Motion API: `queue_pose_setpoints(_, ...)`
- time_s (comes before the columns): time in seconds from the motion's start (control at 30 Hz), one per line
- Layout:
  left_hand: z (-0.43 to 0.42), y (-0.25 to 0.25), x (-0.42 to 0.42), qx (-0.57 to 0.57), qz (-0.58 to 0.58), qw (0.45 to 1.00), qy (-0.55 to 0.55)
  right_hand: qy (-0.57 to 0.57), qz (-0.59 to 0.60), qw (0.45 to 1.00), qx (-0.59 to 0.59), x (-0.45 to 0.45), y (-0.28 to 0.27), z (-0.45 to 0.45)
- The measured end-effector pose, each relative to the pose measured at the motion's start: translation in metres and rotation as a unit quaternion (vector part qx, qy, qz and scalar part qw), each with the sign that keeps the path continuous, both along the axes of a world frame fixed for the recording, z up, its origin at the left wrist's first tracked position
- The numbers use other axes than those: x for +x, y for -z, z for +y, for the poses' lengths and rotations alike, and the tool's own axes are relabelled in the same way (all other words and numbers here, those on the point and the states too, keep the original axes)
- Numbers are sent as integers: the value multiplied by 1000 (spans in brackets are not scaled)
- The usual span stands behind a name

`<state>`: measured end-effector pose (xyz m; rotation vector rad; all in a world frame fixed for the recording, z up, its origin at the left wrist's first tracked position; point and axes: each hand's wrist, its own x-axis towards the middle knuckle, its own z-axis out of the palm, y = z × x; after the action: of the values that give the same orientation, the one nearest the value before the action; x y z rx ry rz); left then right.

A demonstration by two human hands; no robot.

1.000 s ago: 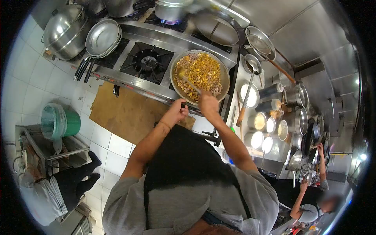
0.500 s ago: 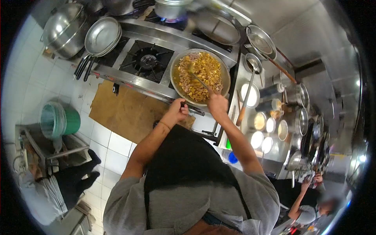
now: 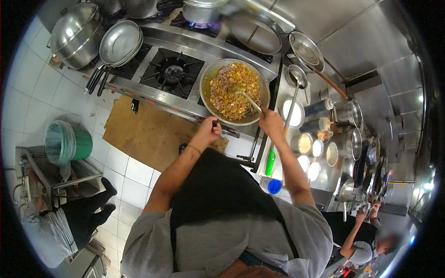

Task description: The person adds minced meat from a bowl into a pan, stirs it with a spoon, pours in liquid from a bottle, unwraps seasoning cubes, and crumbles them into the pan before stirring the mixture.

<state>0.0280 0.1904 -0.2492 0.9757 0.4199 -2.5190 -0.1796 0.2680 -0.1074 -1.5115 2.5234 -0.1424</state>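
Note:
A wide frying pan (image 3: 206, 98) sits on the stove at the front right burner, filled with chopped, yellow-brown food (image 3: 229, 99) that looks like ground meat. My left hand (image 3: 209, 130) is closed around the pan's black handle, whose end shows above the fist. In my right hand (image 3: 272, 124) is a metal spoon (image 3: 251, 101), gripped by its handle at the pan's right rim. The bowl of the spoon rests in the food near the middle of the pan, partly covered by it.
Left of the pan is an unlit burner (image 3: 173, 73), then stacked frying pans (image 3: 121, 42). A pot (image 3: 200, 13) stands over a blue flame behind. Containers, a ladle (image 3: 293, 104) and a green-handled tool (image 3: 270, 163) lie right. Two other people (image 3: 84, 227) (image 3: 359, 236) are nearby.
My right hand has moved right and slightly down, drawing the spoon's bowl from the left side of the food toward the middle. My left hand stays on the pan handle.

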Motion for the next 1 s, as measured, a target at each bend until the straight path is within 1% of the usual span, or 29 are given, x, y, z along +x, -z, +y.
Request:
queue_pose_setpoints(0.03, 0, 0, 0, -11, 8, 1000, 9, 0, 0, 1000, -2, -5, -4, -3)
queue_pose_setpoints(0.1, 0, -4, -2, -26, 15, 999, 22, -24, -1, 998, -55, -16, -11, -18)
queue_pose_setpoints(0.13, 1, -8, -3, -32, -6, 999, 22, -53, 9, 997, -48, -23, -7, -30)
queue_pose_setpoints(0.17, 1, -12, -2, -38, -28, 999, 22, -48, 8, 998, -51, -31, 3, -47)
queue_pose_setpoints(0.23, 0, -3, -1, -29, -18, 999, 31, -54, 106, 993, 11, -41, 28, -79)
queue_pose_setpoints(0.37, -1, -1, 0, -19, 3, 999, 30, -55, 140, 988, 40, -40, 50, -102)
queue_pose_setpoints(0.47, 2, -9, -1, -18, -26, 999, 23, -134, 132, 975, 119, -45, 59, -74)
queue_pose_setpoints(0.53, 0, -8, 0, -13, -19, 999, 28, -147, 143, 972, 113, -65, 49, -47)
queue_pose_setpoints(0.6, 1, -7, 1, -8, -14, 999, 32, -113, 164, 974, 105, -58, -4, -27)
queue_pose_setpoints(0.63, 1, -8, 0, -10, -19, 999, 33, -103, 165, 980, 30, -70, -3, -22)
queue_pose_setpoints(0.7, 2, -11, 0, -14, -27, 999, 44, -60, 177, 982, 16, -89, -3, -29)
queue_pose_setpoints(0.77, 0, -14, 0, -20, -35, 997, 60, -30, 187, 982, 11, -101, 11, -44)
queue_pose_setpoints(0.83, -1, -17, 0, -16, -42, 997, 67, -4, 197, 980, 6, -104, 36, -49)
queue_pose_setpoints(0.9, -2, -17, 0, -10, -46, 997, 67, 16, 108, 993, 38, -100, 72, -50)
queue_pose_setpoints(0.93, -2, -13, 0, -14, -44, 997, 70, 15, 109, 993, 39, -100, 94, -49)
queue_pose_setpoints(0.97, -1, -11, 0, -19, -40, 996, 72, -25, 54, 997, 41, -102, 117, -47)
queue_pose_setpoints(1.0, -2, -11, -1, -19, -39, 997, 69, -67, -1, 997, 42, -100, 128, -46)
